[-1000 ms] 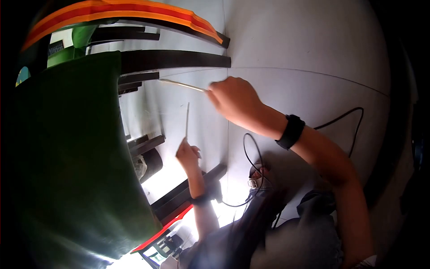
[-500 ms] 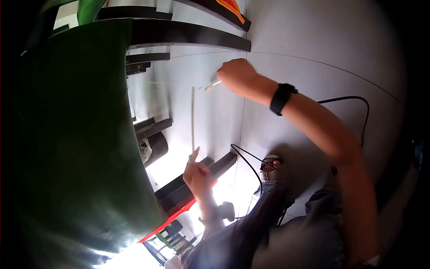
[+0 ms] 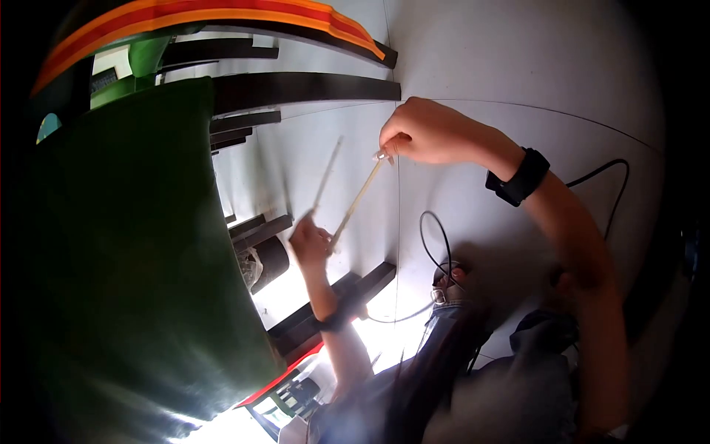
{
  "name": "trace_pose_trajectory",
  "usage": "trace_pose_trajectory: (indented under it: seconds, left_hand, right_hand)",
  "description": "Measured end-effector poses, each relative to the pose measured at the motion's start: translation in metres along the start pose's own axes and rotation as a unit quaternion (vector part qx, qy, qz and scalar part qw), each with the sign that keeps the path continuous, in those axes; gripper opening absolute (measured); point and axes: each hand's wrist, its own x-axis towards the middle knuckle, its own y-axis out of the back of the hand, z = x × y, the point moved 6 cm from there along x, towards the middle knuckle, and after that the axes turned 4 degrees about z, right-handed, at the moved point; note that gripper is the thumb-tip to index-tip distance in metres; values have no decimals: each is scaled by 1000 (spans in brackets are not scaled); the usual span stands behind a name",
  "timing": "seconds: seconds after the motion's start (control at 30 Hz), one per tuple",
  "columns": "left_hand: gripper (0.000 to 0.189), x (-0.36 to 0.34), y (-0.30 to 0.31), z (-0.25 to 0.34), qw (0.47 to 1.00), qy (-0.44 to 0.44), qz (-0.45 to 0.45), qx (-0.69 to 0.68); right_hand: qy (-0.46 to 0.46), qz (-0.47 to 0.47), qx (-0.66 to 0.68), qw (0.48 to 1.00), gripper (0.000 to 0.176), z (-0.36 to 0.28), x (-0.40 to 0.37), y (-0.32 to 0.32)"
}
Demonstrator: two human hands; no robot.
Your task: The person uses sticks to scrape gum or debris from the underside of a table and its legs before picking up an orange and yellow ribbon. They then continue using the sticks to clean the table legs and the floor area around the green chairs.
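My left hand (image 3: 308, 240), low and left of the middle, has its fingers closed round a thin pale stick (image 3: 329, 170), blurred, that slants up from it. A second thin pale stick (image 3: 356, 200) runs between my two hands. Its upper end is pinched in the fingertips of my right hand (image 3: 425, 133); the lower end meets the fingers of my left hand. Both sticks are in the air above the pale floor. What they are made of is too small to tell.
A dark green covered surface (image 3: 140, 237) fills the left side. Dark wooden bars (image 3: 310, 86) jut from beneath it. An orange and red strip (image 3: 222, 11) crosses the top. A black cable (image 3: 423, 229) loops over the tiled floor (image 3: 510, 52) by my foot (image 3: 449, 277).
My left hand has moved up, and my right hand slightly right and down. The right hand's stick now reaches my left hand, and the left hand's stick leans to the right.
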Motion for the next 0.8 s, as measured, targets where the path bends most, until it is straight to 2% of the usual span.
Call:
trace_pose_trajectory:
  seconds: [0.03, 0.07, 0.13, 0.23, 0.27, 0.33, 0.4, 0.47, 0.53, 0.57, 0.67, 0.7, 0.77, 0.8]
  left_hand:
    - [27, -22, -6, 11, 998, -40, -30, 34]
    - [26, -35, -11, 6, 997, -28, -68, 11]
    - [26, -56, -7, 5, 991, 6, -111, 71]
    - [30, -74, 8, 5, 992, -7, -112, 49]
    - [30, -77, 12, 7, 993, -4, -116, 33]
    - [30, -84, 21, 11, 992, 2, -124, 0]
    - [29, -86, 31, 17, 994, -30, -80, -75]
    - [29, -81, 35, 21, 997, -66, -23, -38]
    - [28, -78, 28, 15, 997, -58, -36, 21]
    - [27, -77, 24, 14, 996, -55, -45, 52]
    - [25, -85, 17, 28, 989, -70, -125, -39]
    - [23, -82, 20, 22, 988, -52, -112, -97]
    - [25, -79, 20, 29, 993, -89, -63, -45]
    - [27, -77, 20, 34, 993, -106, -37, -18]
  right_hand:
    - [17, 36, -12, 999, 11, 2, 0, 4]
    - [5, 48, -16, 999, 11, 5, 0, 5]
    - [-17, 65, -26, 997, 12, 11, -2, 8]
    - [11, 144, -36, 989, 12, 28, 0, 16]
    - [-5, 145, -40, 989, 12, 34, 0, 20]
    - [-95, 90, -147, 980, 13, 47, -4, 24]
    - [-68, 30, -136, 988, 13, 58, -13, 21]
    - [-38, 3, -82, 996, 12, 59, -23, 24]
    - [-5, 11, 16, 1000, 12, 52, -32, 35]
    - [-51, 54, 52, 996, 16, 53, -38, 45]
    - [-159, 32, -91, 983, 15, 67, -47, 59]
    - [-130, 19, -67, 989, 15, 65, -51, 59]
    - [-69, -9, -18, 997, 16, 64, -60, 52]
    - [-64, 33, 8, 997, 16, 64, -62, 57]
